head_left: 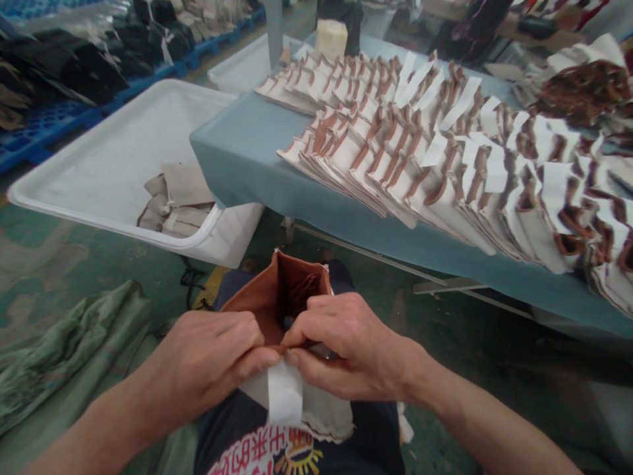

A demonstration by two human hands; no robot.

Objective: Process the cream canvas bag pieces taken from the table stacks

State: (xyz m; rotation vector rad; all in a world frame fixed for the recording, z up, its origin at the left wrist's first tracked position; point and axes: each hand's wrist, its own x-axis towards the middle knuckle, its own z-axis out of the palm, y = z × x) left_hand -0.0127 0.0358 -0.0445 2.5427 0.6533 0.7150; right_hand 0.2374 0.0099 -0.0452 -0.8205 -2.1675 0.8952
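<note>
Over my lap I hold a fabric pouch with a brown inside and a pale outside, its mouth spread open towards the far side. My left hand pinches the near rim between thumb and fingers. Close beside it, my right hand grips the same rim, the two thumbs almost touching. A white strip hangs down from the rim just below my thumbs. The pale lower edge of the pouch shows rough seams.
Rows of similar pouches stand packed on a blue-covered table ahead. Left of it, a white plastic bin holds tied pale bundles. Green cloth lies at left on the floor. Blue pallets carry dark stacks behind.
</note>
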